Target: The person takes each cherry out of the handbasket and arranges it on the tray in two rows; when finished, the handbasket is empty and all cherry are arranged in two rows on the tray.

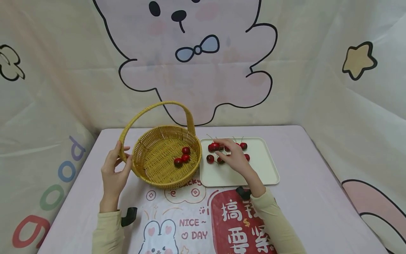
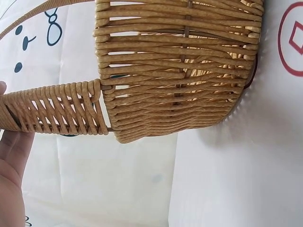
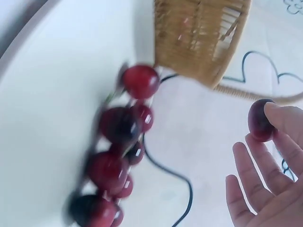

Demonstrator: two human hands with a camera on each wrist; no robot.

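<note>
A yellow woven basket stands left of centre on the table, with three cherries inside it. My left hand holds the left foot of its arched handle, thumb and fingers on either side. Over the cream tray to the right is my right hand. It pinches a dark red cherry between thumb and fingertips, above the tray surface. Several more cherries lie on the tray beneath and beside that hand, partly hidden by it in the head view.
The tray stands just right of the basket, close to its side. A printed cloth with a rabbit and red lettering covers the front of the table. Patterned curtains rise behind and at both sides.
</note>
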